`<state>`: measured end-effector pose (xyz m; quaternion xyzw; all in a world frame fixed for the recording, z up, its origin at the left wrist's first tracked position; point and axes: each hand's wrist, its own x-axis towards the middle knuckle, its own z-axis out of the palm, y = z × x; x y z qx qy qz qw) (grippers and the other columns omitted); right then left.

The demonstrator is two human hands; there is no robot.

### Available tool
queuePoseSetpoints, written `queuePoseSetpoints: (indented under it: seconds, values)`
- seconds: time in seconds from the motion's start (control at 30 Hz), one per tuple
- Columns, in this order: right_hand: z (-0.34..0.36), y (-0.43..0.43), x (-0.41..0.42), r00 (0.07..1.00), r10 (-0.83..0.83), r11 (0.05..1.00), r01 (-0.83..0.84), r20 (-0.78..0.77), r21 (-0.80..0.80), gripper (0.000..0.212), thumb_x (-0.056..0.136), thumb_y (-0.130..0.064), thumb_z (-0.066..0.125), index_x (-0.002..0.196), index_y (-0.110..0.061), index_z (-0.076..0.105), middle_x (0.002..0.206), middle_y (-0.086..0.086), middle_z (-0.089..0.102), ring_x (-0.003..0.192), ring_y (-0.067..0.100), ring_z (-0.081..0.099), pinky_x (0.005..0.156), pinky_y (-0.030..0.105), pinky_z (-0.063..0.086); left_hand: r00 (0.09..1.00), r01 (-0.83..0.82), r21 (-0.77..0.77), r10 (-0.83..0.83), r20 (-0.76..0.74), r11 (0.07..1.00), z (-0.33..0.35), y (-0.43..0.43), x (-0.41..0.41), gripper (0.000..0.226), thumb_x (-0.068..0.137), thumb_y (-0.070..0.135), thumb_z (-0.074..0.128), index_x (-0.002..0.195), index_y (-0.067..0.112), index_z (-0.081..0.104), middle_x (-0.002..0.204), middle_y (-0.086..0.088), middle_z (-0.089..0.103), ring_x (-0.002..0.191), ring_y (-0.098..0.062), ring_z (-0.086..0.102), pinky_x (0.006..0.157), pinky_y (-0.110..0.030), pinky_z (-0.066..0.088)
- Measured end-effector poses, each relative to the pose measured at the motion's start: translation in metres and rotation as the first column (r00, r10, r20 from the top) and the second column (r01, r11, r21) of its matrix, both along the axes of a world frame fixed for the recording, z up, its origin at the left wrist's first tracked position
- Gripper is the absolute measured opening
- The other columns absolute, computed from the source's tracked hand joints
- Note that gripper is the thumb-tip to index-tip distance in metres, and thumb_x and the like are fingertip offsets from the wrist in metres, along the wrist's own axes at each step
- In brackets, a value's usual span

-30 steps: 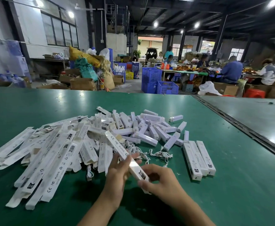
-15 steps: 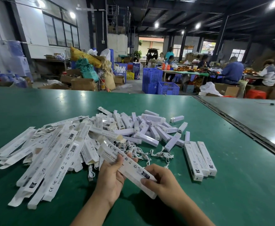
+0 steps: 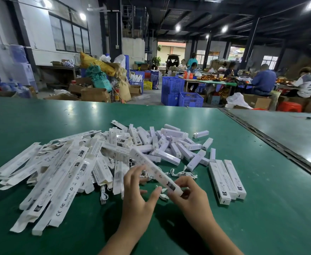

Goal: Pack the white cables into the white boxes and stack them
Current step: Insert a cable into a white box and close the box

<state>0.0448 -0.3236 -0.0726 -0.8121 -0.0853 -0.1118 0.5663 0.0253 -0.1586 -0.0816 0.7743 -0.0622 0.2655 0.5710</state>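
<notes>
Three boxes (image 3: 227, 181): side by side toward tabletop's (image 3: 270, 218) right edge
Right hand (image 3: 191, 197): pinches white box's (image 3: 153, 171) near end
Left hand (image 3: 136, 197): fingers spread, gripping nothing

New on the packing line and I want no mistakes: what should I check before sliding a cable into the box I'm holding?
1. Grip: right hand pinches the near end of the white box: ok.
2. Left hand free to fetch: fingers straight, only touching the box: ok.
3. Loose cables within reach, just beyond the hands: ok.
4. Box end open: cannot tell.
5. Box empty inside: cannot tell.
6. Stacking spot: three finished boxes lie side by side to the right: ok.
</notes>
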Motion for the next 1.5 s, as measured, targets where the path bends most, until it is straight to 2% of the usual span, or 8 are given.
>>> queuePoseSetpoints:
  seconds: [0.2,0.37,0.53,0.67,0.87,1.13,1.33,1.5]
  values:
    - [-0.001,0.001,0.0,0.996,0.029,0.995,-0.02,0.089,-0.096,0.035,0.07,-0.025,0.088,0.091,-0.032,0.062,0.088,-0.007,0.07,0.075,0.012,0.067,0.067,0.028,0.056,0.995,0.091,0.052,-0.089,-0.048,0.994,-0.002,-0.001,0.001,0.053,0.083,0.024,0.08,0.116,0.058,0.056,0.149,0.034,0.028,0.127,0.011,0.043,0.103,-0.022,0.048]
    - [0.001,0.002,-0.005,0.97,0.224,0.975,-0.223,0.091,-0.02,0.025,0.082,-0.015,0.072,0.101,-0.031,0.065,0.095,-0.006,0.071,0.083,0.015,0.071,0.074,0.029,0.057,0.992,0.105,0.004,-0.104,-0.07,0.994,0.002,-0.001,0.002,0.046,0.073,0.03,0.082,0.107,0.053,0.062,0.141,0.029,0.047,0.135,-0.003,0.046,0.114,-0.043,0.041]
    - [0.001,0.0,-0.005,0.977,0.202,0.975,-0.207,0.07,0.077,0.028,0.089,-0.001,0.064,0.106,-0.024,0.07,0.087,0.007,0.072,0.078,0.024,0.068,0.074,0.038,0.056,0.987,0.134,-0.061,-0.139,-0.083,0.989,0.004,0.001,0.004,0.047,0.074,0.016,0.082,0.104,0.048,0.067,0.129,0.034,0.057,0.126,-0.003,0.056,0.11,-0.039,0.047]
    - [0.001,0.0,-0.005,0.968,0.238,0.97,-0.242,0.085,0.037,0.021,0.086,-0.004,0.072,0.1,-0.02,0.072,0.09,0.0,0.074,0.085,0.016,0.071,0.079,0.026,0.056,0.984,0.162,-0.052,-0.166,-0.069,0.985,0.004,0.0,0.003,0.044,0.077,0.006,0.081,0.092,0.047,0.075,0.117,0.028,0.066,0.114,-0.005,0.064,0.099,-0.04,0.054]
    - [-0.001,0.0,-0.004,0.967,0.239,0.968,-0.244,0.091,0.05,0.025,0.082,-0.003,0.076,0.097,-0.023,0.068,0.095,-0.005,0.075,0.091,0.012,0.072,0.086,0.025,0.056,0.976,0.19,-0.161,-0.204,-0.072,0.968,0.009,0.003,0.0,0.023,0.066,0.02,0.082,0.081,0.038,0.08,0.103,0.016,0.071,0.098,-0.008,0.07,0.081,-0.039,0.062]
    - [-0.004,-0.001,-0.001,0.94,0.288,0.943,-0.312,0.181,0.118,0.019,0.082,-0.011,0.076,0.1,-0.013,0.069,0.118,-0.011,0.064,0.104,0.02,0.069,0.091,0.028,0.054,0.973,0.192,-0.291,-0.22,-0.064,0.937,0.009,0.001,0.002,0.019,0.058,0.015,0.082,0.071,0.03,0.081,0.1,0.013,0.072,0.096,-0.01,0.071,0.082,-0.026,0.059]
    - [-0.003,-0.002,0.0,0.949,0.267,0.958,-0.281,0.168,0.064,0.02,0.082,-0.015,0.078,0.098,-0.018,0.066,0.125,-0.014,0.064,0.107,0.014,0.068,0.094,0.031,0.054,0.967,0.21,-0.326,-0.244,-0.067,0.922,0.011,0.0,0.0,0.012,0.061,0.017,0.08,0.07,0.026,0.081,0.099,0.006,0.077,0.098,-0.01,0.072,0.083,-0.023,0.057]
    - [-0.004,0.001,0.0,0.939,0.21,0.977,-0.189,0.271,-0.104,0.021,0.085,-0.02,0.075,0.093,-0.019,0.057,0.119,-0.017,0.065,0.093,0.009,0.071,0.078,0.034,0.06,0.943,0.247,-0.397,-0.313,-0.111,0.884,0.011,0.001,0.0,0.012,0.065,0.013,0.078,0.075,0.018,0.082,0.102,0.005,0.076,0.095,-0.014,0.073,0.071,-0.022,0.058]
